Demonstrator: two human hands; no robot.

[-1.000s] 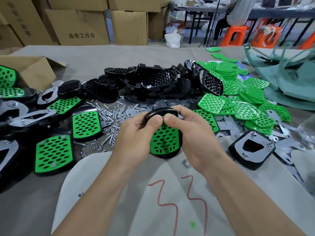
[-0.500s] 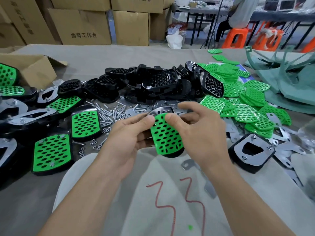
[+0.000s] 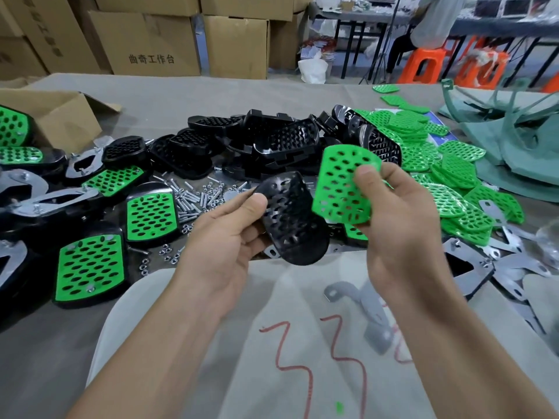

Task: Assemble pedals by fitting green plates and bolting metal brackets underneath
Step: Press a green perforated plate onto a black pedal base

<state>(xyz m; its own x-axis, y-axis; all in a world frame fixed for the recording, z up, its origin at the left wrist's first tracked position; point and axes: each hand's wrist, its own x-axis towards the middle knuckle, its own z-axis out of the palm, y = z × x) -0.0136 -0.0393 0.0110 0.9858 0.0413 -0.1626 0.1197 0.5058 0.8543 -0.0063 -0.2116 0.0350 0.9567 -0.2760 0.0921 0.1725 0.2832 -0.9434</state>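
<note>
Two parts hang over the tabletop (image 3: 187, 95): your left grip (image 3: 220, 246) holds the black pedal (image 3: 293, 219), your right grip (image 3: 405, 231) pinches the green plate (image 3: 338, 182) just right of it, likely next to be lined up and pressed in.

One view for us: head-worn wide-angle camera. We look forward and down from near edge of tabletop (image 3: 211, 95), across toward far edge, with cardboard boxes (image 3: 151, 40) and orange stools (image 3: 423, 65) in room beyond. We sit very close to hands: left hand (image 3: 223, 237) gripping black pedal body (image 3: 293, 219) and right hand (image 3: 402, 231) pinching green plate (image 3: 338, 182) fill middle of frame, forearms entering from bottom corners. Far edge crosses upper quarter of frame; tabletop runs past frame left and right.
</note>
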